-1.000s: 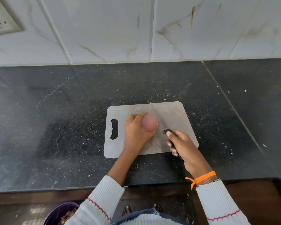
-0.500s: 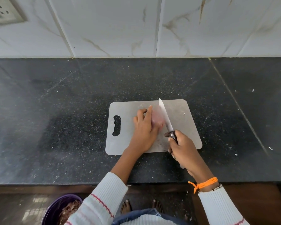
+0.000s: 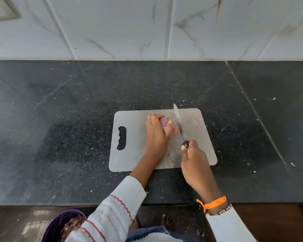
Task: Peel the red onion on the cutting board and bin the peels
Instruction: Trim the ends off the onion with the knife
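Note:
A red onion [image 3: 164, 123] lies on the grey cutting board [image 3: 133, 119], mostly covered by my left hand [image 3: 157, 135], which grips it from the left. My right hand [image 3: 194, 159] holds a knife [image 3: 179, 124] by its black handle. The blade stands edge-down against the onion's right end, pointing away from me. On the floor at the lower left stands a purple bin [image 3: 59, 224] with brown peels inside, partly hidden by my left sleeve.
The board rests on a dark speckled stone counter [image 3: 68, 119] backed by a white marble-tile wall [image 3: 147, 28]. A wall socket [image 3: 0, 11] sits at the top left. The counter's front edge runs just below my wrists, with bare feet on the floor beneath.
My right hand raised the knife from lying flat beside the onion to standing on edge at its right end. My left hand rolled over the onion and now covers more of it.

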